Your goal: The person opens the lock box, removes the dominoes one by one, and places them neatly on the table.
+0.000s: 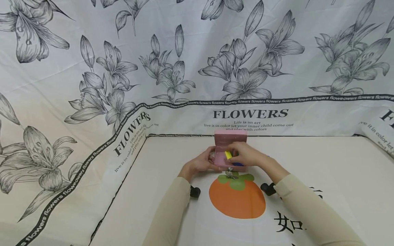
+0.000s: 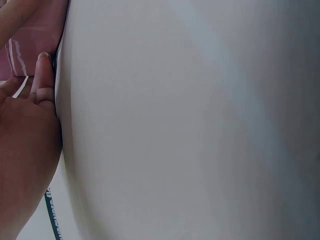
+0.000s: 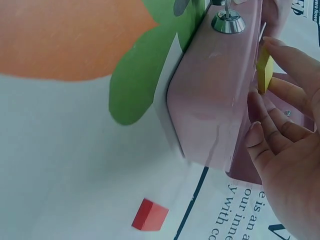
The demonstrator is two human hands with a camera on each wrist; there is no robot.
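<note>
A pink metal box (image 1: 221, 159) stands with its lid (image 1: 231, 140) raised at the back. My left hand (image 1: 201, 161) holds the box by its left side; in the left wrist view its fingertips (image 2: 44, 70) lie against the pink wall. Over the box's opening my right hand (image 1: 246, 153) pinches a yellow block (image 3: 265, 70) between thumb and fingers. Something blue (image 1: 238, 164) shows inside the box beneath that hand. Keys (image 1: 229, 173) hang from the lock (image 3: 228, 22) on the front.
A red block (image 3: 150, 215) lies on the table beside the box. The white tabletop (image 1: 154, 171) bears a printed orange persimmon (image 1: 237, 200) in front of the box. Flower-print cloth (image 1: 252, 119) rises behind and at the left. Black wrist cameras (image 1: 194, 192) sit at both cuffs.
</note>
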